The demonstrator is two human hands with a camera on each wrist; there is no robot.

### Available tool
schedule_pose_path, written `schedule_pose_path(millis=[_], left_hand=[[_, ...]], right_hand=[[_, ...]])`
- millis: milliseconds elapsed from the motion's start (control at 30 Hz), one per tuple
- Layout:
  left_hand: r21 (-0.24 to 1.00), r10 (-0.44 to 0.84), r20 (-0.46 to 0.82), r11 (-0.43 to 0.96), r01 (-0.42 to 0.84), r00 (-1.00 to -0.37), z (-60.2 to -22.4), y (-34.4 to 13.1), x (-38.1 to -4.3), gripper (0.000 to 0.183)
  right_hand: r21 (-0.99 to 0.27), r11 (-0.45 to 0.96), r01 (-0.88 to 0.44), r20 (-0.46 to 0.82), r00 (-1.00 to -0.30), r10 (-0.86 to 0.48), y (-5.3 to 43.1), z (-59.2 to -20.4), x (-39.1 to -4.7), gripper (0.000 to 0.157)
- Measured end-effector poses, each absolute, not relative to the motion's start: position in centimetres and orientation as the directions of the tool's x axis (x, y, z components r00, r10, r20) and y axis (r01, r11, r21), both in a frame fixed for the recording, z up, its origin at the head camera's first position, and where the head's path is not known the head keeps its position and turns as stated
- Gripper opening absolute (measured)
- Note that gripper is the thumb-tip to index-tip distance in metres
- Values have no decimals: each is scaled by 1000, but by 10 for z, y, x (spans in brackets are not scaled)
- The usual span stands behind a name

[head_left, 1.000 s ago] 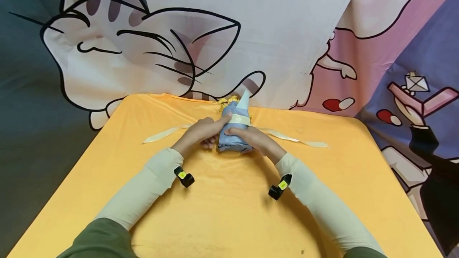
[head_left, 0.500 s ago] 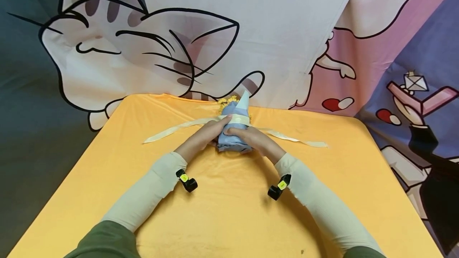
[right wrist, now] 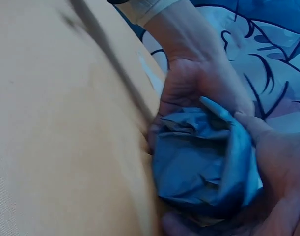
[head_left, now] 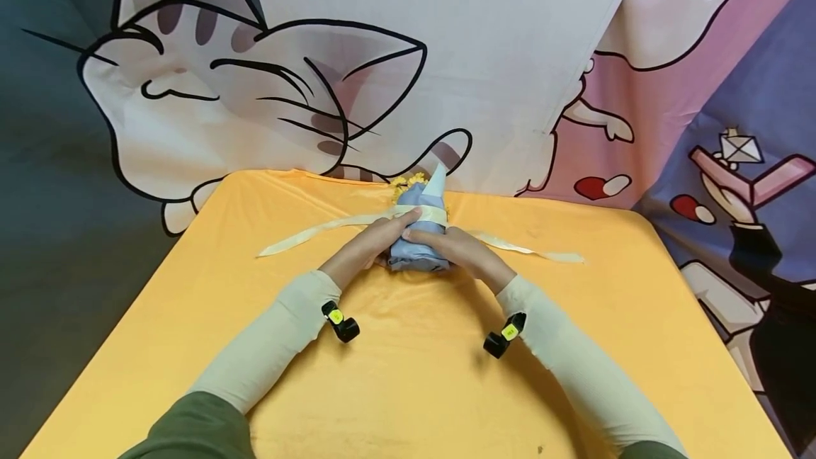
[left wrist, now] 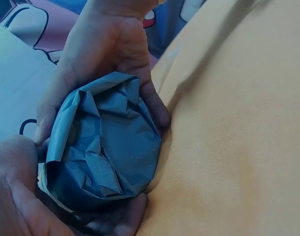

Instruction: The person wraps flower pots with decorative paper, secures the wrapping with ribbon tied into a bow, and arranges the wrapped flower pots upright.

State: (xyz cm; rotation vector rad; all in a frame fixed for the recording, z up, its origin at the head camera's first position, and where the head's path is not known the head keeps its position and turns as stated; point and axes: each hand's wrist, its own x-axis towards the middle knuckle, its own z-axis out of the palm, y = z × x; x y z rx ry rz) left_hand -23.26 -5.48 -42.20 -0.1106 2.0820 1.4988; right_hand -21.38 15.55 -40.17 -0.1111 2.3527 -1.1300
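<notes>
A small bouquet wrapped in blue paper (head_left: 418, 259) lies at the far side of the table, its folded paper bottom (left wrist: 125, 147) towards me. Yellow flowers (head_left: 408, 180) show at its far end beside a pale pointed paper corner (head_left: 435, 181). A cream ribbon (head_left: 433, 214) passes over the wrapping. My left hand (head_left: 376, 239) grips the bouquet from the left, thumb on top at the ribbon. From the right my right hand (head_left: 465, 250) holds it, thumb across the paper. In both wrist views fingers curl beneath the bundle.
One loose ribbon tail (head_left: 306, 236) stretches left over the yellow tablecloth (head_left: 408, 374), and another tail (head_left: 510, 243) runs right. Behind the table hangs a cartoon-printed cloth (head_left: 510, 55). A small black camera (head_left: 341, 322) is strapped at the left wrist, with another camera (head_left: 505, 335) at the right.
My left hand has moved in along the bouquet's left side, its fingers now under it. More of the left ribbon tail shows. The right hand has kept its hold.
</notes>
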Motion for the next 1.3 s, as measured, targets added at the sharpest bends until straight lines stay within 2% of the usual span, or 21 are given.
schedule_pose_path(millis=[100,167,200,333,433,567,733,933,1067,1300], left_hand=[[835,241,-501,385,-392,-831,-423,-55,-233,95],[830,234,-508,391,-398,-829,-423,-55,-233,99],[829,233,-508,392,-398,-829,-422,-55,-233,100],[830,232,-510,385,-403,-829,-419,-56,-232,99],[832,232,-509,378,-406,-829,-419,-56,-232,97],[831,234,-511,381,-406,-827,-420,-56,-232,97],[831,252,-516,380,-406,-819,-419,-56,-232,96],[834,257,-523,352,-426,-813,-421,-57,-233,87],[834,260,-522,353,-423,-812,-422,-57,-233,87],[837,275,-520,353,-418,-809,-419,-59,-231,91]], right_hand=[[-709,696,114,-433,-849,-302,167,-393,-213,70],[-713,697,79,-392,-869,-302,175,-388,-212,66],[-720,691,59,-361,-883,-301,179,-385,-211,65],[-680,723,-118,-136,-950,-283,186,-385,-211,37],[-638,736,-227,1,-956,-294,184,-394,-212,23],[-625,727,-285,73,-948,-309,181,-401,-212,12],[-565,754,-336,173,-941,-289,177,-392,-212,15],[-515,727,-453,326,-888,-323,163,-389,-225,20],[-524,726,-446,309,-893,-326,160,-394,-233,22],[-542,714,-442,200,-894,-402,171,-394,-237,29]])
